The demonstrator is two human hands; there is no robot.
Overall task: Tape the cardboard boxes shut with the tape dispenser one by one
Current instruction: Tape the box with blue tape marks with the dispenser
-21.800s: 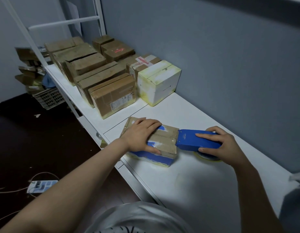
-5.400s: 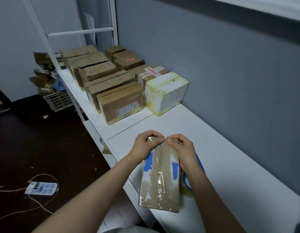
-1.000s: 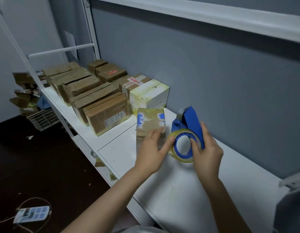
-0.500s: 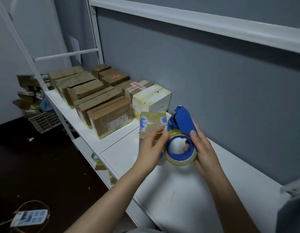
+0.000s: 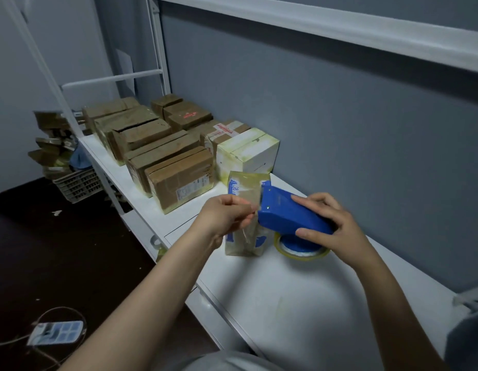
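Observation:
A small cardboard box (image 5: pixel 246 188) with blue print stands upright on the white table (image 5: pixel 280 298), partly behind my hands. My right hand (image 5: pixel 331 226) grips the blue tape dispenser (image 5: pixel 288 212), held above the table with its tape roll (image 5: pixel 299 251) underneath. My left hand (image 5: pixel 227 212) pinches the clear tape end at the dispenser's front edge, in front of the small box. More cardboard boxes (image 5: pixel 179 178) stand in rows at the far left of the table, next to a white box (image 5: pixel 246 153).
A grey wall (image 5: pixel 339 129) runs along the table's far side under a white shelf rail (image 5: pixel 313 25). A basket (image 5: pixel 77 183) and stacked cardboard stand on the dark floor at left. A power strip (image 5: pixel 55 333) with cables lies on the floor.
The dispenser has turned from roll facing me to lying flat with the roll underneath. My left hand went from the roll to pinching the tape end at its front.

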